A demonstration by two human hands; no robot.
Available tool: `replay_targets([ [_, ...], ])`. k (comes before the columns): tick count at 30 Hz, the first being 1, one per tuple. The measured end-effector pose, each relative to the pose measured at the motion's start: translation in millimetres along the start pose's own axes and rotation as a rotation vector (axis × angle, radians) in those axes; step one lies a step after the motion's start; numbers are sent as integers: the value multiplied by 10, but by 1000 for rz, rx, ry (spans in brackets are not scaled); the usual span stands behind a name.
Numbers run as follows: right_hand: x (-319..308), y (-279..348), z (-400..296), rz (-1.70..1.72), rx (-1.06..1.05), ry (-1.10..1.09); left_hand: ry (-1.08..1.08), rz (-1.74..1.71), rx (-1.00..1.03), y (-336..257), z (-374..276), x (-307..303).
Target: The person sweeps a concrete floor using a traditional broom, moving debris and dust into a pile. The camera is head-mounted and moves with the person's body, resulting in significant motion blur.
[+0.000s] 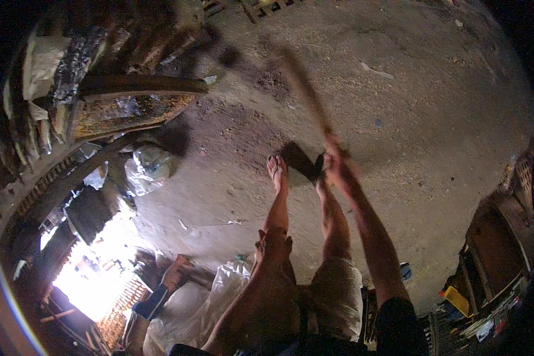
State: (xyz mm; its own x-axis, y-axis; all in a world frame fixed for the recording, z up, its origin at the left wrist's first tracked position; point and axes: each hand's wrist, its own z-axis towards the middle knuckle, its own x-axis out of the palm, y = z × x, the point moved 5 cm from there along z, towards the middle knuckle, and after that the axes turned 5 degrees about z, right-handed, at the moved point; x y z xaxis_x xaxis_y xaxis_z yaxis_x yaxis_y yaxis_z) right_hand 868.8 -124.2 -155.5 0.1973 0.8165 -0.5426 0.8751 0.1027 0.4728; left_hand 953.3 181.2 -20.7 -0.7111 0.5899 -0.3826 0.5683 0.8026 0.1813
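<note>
My right hand (338,167) is closed around the lower end of a wooden stick (309,95). The stick slants up and to the left over the dirt floor, and motion blurs its far end. My left hand (272,244) rests on my left leg near the knee, its fingers curled around both sides. Below it, my two bare legs reach down to the ground. The left foot (277,169) wears a thong sandal; the right foot is partly hidden behind my right hand.
A white plastic sack (222,285) lies left of my legs, beside another person's bare limb (172,273) with a dark cuff. Bright light enters near a woven basket (122,307). Wooden boards (133,111) stand upper left. A clear plastic bag (149,169) lies below them. A wooden frame (494,249) stands right.
</note>
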Motion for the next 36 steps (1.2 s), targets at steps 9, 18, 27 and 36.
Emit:
replay_targets([
  [9,778,1550,1221,41,-112,-245,-4,25,136,-110,258,-236],
  [18,70,-1005,297,-46,307,-233,-6,2,159,252,355,-779],
  [27,-667,-2340,-868,125,565,-678,32,-19,248,231,593,-1096],
  [36,1343,1681,680,151,-449,-222,38,73,211,475,670,-1261],
])
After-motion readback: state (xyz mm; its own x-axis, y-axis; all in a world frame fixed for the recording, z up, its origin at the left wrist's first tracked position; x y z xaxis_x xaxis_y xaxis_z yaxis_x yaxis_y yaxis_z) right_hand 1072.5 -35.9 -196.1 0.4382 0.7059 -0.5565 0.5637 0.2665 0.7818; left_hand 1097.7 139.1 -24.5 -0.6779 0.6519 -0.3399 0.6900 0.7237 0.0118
